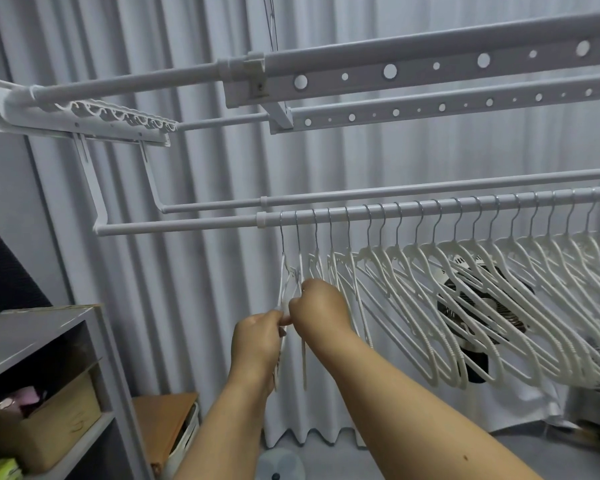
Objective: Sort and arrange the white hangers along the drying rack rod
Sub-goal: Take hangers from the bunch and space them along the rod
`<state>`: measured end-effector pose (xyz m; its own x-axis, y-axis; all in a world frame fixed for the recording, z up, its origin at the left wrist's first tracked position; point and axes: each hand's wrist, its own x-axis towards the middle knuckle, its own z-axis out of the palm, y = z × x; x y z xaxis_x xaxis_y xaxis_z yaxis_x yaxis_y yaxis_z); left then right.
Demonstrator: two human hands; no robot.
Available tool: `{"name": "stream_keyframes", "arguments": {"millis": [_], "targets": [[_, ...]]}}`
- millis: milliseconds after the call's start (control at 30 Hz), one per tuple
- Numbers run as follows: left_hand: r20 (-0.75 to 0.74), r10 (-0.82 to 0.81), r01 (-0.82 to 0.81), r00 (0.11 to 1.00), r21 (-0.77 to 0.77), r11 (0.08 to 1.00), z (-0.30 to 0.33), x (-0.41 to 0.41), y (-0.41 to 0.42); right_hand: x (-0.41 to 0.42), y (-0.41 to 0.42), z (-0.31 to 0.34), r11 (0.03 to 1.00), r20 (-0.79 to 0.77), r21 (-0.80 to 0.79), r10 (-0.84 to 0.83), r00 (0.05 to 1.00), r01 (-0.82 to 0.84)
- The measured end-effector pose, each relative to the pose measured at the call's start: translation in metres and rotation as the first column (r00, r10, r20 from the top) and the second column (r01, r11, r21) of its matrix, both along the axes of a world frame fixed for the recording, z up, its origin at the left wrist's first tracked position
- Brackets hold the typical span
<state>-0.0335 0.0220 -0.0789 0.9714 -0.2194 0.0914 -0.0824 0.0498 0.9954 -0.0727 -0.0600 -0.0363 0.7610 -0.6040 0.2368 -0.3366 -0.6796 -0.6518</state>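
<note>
We have both hands at the leftmost end of the row of white hangers (465,299), which hang by their hooks from the lower rack rod (430,208) and fan off to the right. Our left hand (255,341) curls its fingers around the lower part of the end hanger (284,282), and our right hand (321,308) pinches the neighbouring hanger (304,362) just beside it, the two hands touching. To do this well, we should part the two frames gently, keep each hook seated on the rod, and match the spacing of the hooks to the right.
</note>
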Motion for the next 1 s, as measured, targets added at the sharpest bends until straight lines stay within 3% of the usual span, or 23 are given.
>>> {"name": "stream_keyframes", "arguments": {"millis": [633, 867, 1000], "targets": [[-0.011, 0.011, -0.011, 1.000, 0.003, 1.000, -0.0002, -0.0006, -0.0005, -0.0070, -0.0043, 0.0052, 0.999, -0.060, -0.038, 0.011, 0.998, -0.013], [-0.024, 0.014, -0.014, 1.000, 0.008, 1.000, 0.0001, 0.0003, 0.0012, -0.0073, -0.0028, 0.0084, 0.988, -0.135, -0.138, 0.047, 0.990, -0.066], [-0.024, 0.004, -0.004, 1.000, 0.010, 1.000, 0.0005, -0.0002, 0.0022, -0.0041, -0.0039, 0.0072, 0.997, -0.102, -0.068, 0.032, 0.994, -0.039]]}}
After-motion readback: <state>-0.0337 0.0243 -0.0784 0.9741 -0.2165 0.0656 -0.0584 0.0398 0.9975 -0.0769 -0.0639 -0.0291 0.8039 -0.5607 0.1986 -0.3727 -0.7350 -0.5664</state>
